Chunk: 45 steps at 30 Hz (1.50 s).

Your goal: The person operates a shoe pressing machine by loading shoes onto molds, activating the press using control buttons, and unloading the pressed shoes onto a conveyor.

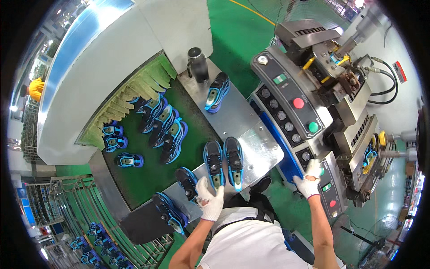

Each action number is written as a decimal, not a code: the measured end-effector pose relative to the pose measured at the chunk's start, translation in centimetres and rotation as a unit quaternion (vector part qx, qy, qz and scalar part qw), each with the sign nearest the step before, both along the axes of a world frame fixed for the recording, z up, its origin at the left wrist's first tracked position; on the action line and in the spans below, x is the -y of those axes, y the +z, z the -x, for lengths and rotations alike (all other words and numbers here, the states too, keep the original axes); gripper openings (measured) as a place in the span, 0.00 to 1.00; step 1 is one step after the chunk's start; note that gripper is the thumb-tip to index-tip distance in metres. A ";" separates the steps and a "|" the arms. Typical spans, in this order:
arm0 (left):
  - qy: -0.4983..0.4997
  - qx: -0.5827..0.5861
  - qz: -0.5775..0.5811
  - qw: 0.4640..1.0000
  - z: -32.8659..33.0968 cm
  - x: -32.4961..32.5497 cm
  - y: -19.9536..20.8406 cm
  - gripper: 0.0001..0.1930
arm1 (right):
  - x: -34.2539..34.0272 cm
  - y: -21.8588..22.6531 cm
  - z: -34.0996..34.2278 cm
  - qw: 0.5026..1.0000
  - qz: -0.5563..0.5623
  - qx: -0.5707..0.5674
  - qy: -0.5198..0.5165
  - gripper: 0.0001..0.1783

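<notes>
on the metal ledge (260, 150), black shoes (214, 157) show bright blue edging.

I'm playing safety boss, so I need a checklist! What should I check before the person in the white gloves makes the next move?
1. Gloves on: ok. The left hand and right hand both wear white ones.
2. Right hand away from the shoe in the machine: ok. It is over at the control panel.
3. Green button by the right hand left unpressed: cannot tell. The fingers partly hide it.
4. Left hand gripping a shoe: cannot tell. It is right by the shoes, but the contact is unclear.
5. Dark flask kept off the work surface: not ok. It stands on the metal ledge.
</notes>
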<state>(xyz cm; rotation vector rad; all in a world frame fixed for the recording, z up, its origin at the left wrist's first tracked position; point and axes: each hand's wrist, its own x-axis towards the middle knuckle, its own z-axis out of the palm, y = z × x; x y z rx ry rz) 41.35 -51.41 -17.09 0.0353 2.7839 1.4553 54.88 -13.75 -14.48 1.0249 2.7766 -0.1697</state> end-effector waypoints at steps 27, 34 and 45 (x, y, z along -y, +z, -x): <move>-0.649 0.155 0.118 0.736 6.3 -17.9 7.5 0.42 | 22.8 2.7 -2.3 0.610 0.232 -0.365 -0.664 0.44; -0.860 0.132 0.109 0.480 -8.7 -25.1 14.2 0.33 | 30.4 10.8 -12.1 0.268 0.012 -0.714 -0.646 0.35; -0.952 -0.022 -0.147 0.269 -40.9 -28.5 12.1 0.39 | 32.8 12.7 -32.8 0.298 -0.245 -0.227 -0.894 0.46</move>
